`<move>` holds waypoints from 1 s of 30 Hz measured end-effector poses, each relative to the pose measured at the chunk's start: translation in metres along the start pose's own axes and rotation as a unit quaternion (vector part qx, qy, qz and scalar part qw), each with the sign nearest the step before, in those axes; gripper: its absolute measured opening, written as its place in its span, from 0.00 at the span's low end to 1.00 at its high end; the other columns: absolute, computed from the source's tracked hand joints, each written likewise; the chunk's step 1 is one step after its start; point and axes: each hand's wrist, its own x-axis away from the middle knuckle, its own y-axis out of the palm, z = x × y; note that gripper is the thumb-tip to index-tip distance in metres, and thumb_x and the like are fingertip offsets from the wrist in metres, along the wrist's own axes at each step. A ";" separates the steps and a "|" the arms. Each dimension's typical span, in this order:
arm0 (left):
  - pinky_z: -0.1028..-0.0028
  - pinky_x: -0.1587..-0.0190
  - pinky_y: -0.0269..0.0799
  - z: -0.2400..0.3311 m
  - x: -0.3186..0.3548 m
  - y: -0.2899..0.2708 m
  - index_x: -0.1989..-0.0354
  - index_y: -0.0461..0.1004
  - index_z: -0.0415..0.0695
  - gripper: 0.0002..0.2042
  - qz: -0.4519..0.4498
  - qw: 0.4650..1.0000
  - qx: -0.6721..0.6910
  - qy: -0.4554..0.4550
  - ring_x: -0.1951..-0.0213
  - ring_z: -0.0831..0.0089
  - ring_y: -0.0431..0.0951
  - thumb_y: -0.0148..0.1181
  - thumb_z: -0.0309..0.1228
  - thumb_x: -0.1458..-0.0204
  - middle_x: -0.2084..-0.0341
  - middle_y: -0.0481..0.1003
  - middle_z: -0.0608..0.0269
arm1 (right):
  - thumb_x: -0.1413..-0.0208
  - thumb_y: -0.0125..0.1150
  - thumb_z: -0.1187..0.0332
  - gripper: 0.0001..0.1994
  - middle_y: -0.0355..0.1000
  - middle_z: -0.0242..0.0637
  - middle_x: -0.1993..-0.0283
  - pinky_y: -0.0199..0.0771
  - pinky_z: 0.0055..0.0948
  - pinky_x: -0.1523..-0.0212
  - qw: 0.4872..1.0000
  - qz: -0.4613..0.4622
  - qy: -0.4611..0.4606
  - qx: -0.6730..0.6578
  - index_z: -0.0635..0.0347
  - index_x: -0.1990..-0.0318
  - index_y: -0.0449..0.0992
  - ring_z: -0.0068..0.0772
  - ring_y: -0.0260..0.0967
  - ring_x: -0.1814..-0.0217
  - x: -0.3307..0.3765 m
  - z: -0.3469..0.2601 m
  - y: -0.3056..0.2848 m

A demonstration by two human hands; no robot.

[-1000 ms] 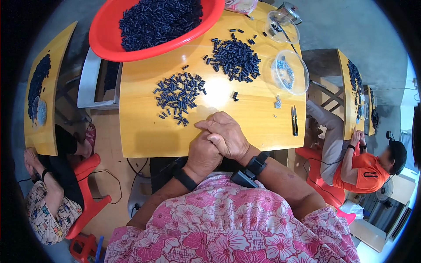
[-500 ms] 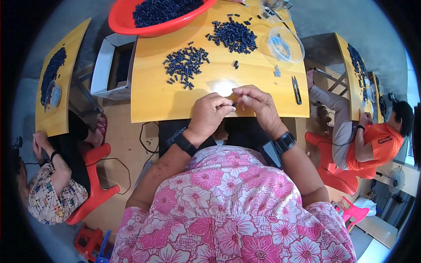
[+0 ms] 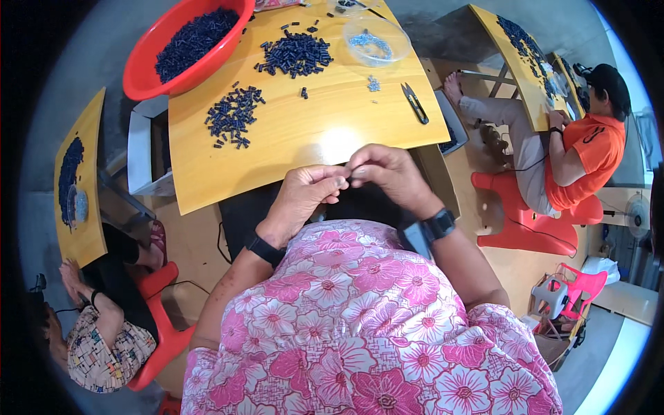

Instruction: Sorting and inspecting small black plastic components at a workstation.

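Note:
In front of my body, just off the table's near edge, my hands meet fingertip to fingertip. My left hand [image 3: 302,198] pinches a small dark cylindrical piece, mostly hidden by the fingers. My right hand [image 3: 393,177] is closed in a pinch against the same spot; whether it grips that piece or something smaller is hidden. Beyond them on the yellow table [image 3: 290,131] lie a nearer pile of short dark cylinders [image 3: 234,116] and a farther, denser pile [image 3: 296,55]. A couple of loose dark cylinders [image 3: 304,92] sit between the piles and my hands.
A red basin [image 3: 138,77] full of dark cylinders stands at the far left. On the right are a clear bowl [image 3: 399,55] of small pale pieces, a little heap of them [image 3: 374,84] and black-handled thread snips [image 3: 414,104]. Co-workers sit at tables on both sides.
My right hand has come in to the left, its fingers closing where they were apart. The whole view has turned, so the table appears tilted and shifted left.

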 end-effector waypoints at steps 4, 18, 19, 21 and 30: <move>0.82 0.63 0.71 -0.005 -0.012 -0.010 0.49 0.77 0.39 0.14 0.013 0.997 -0.045 0.069 0.67 0.85 0.73 0.61 0.28 0.42 0.67 0.77 0.71 | 0.42 0.60 0.75 0.04 0.76 0.33 0.65 0.76 0.21 0.62 0.992 0.116 0.036 0.041 0.66 0.62 0.76 0.21 0.74 0.66 0.036 -0.014 -0.041; 0.80 0.64 0.70 -0.005 -0.026 -0.044 0.59 0.81 0.38 0.09 0.190 0.931 -0.216 0.225 0.68 0.83 0.75 0.59 0.22 0.46 0.69 0.79 0.68 | 0.47 0.63 0.77 0.06 0.75 0.41 0.67 0.73 0.29 0.64 0.829 0.271 -0.097 0.479 0.63 0.61 0.79 0.37 0.74 0.68 0.049 0.043 -0.086; 0.79 0.64 0.71 -0.007 -0.027 -0.047 0.59 0.81 0.38 0.08 0.198 0.928 -0.218 0.230 0.67 0.82 0.76 0.59 0.22 0.47 0.69 0.79 0.67 | 0.47 0.63 0.77 0.06 0.74 0.41 0.67 0.73 0.29 0.66 0.830 0.278 -0.112 0.470 0.62 0.61 0.79 0.38 0.73 0.69 0.038 0.025 -0.070; 0.78 0.64 0.71 -0.010 -0.027 -0.050 0.61 0.81 0.38 0.07 0.210 0.916 -0.253 0.229 0.67 0.79 0.77 0.59 0.22 0.47 0.69 0.80 0.64 | 0.46 0.63 0.76 0.06 0.74 0.41 0.68 0.72 0.29 0.67 0.844 0.257 -0.124 0.454 0.62 0.61 0.79 0.37 0.72 0.71 0.013 -0.001 -0.049; 0.77 0.63 0.72 -0.007 -0.025 -0.051 0.64 0.81 0.40 0.05 0.199 0.917 -0.267 0.218 0.67 0.75 0.78 0.60 0.22 0.47 0.71 0.78 0.61 | 0.49 0.65 0.72 0.08 0.74 0.42 0.65 0.73 0.31 0.67 0.890 0.165 -0.174 0.387 0.60 0.60 0.80 0.39 0.72 0.69 -0.135 -0.002 -0.016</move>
